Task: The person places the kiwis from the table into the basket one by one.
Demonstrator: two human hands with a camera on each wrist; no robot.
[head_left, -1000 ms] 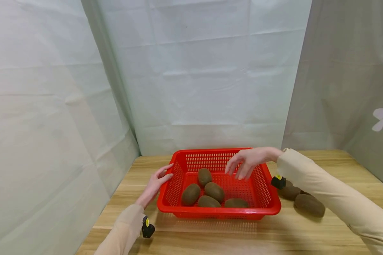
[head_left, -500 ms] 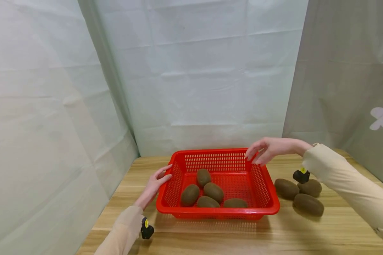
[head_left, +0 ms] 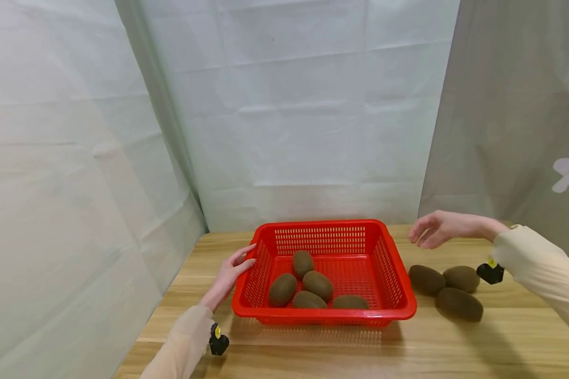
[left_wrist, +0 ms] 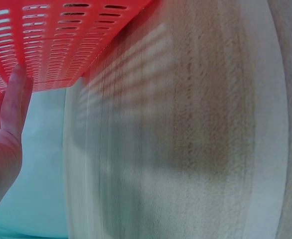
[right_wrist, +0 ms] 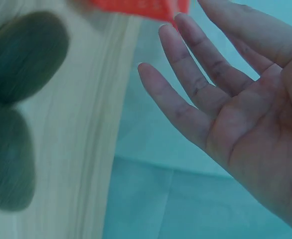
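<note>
From the head camera, the left hand [head_left: 229, 273] rested against the left wall of the red basket [head_left: 393, 287], fingers straight and relaxed, nothing gripped, just touching the plastic near the rim. The basket sat on the wooden table [head_left: 313, 352] right beside that hand, and five kiwis [head_left: 317, 285] lay inside it, bunched toward the front and the left-hand side. The right hand [head_left: 438, 230] hovered in the air past the basket's right edge, palm down, fingers loosely spread and holding nothing. Just below and in front of that hand, three more kiwis on the table [head_left: 460, 303] lay close together, two side by side and one nearer the person. Both sleeves were beige, with a small black and yellow clip at each wrist.

The left wrist camera showed the left hand [left_wrist: 4, 144] at the picture's left edge, fingers [left_wrist: 14, 102] straight and laid against the slotted side of the basket [left_wrist: 51, 40]. The table [left_wrist: 186, 139] filled the rest, with the basket's slot shadows striped across it.

The right wrist camera was a bit blurry, but the right hand [right_wrist: 250, 124] was plainly empty, palm showing and fingers [right_wrist: 181, 104] stretched out and apart. A corner of the basket [right_wrist: 141, 7] peeked in beyond the fingertips. Two of the kiwis [right_wrist: 24, 57] showed as dark blurs on the table [right_wrist: 86, 149] off to the side of the hand, not touching it.
</note>
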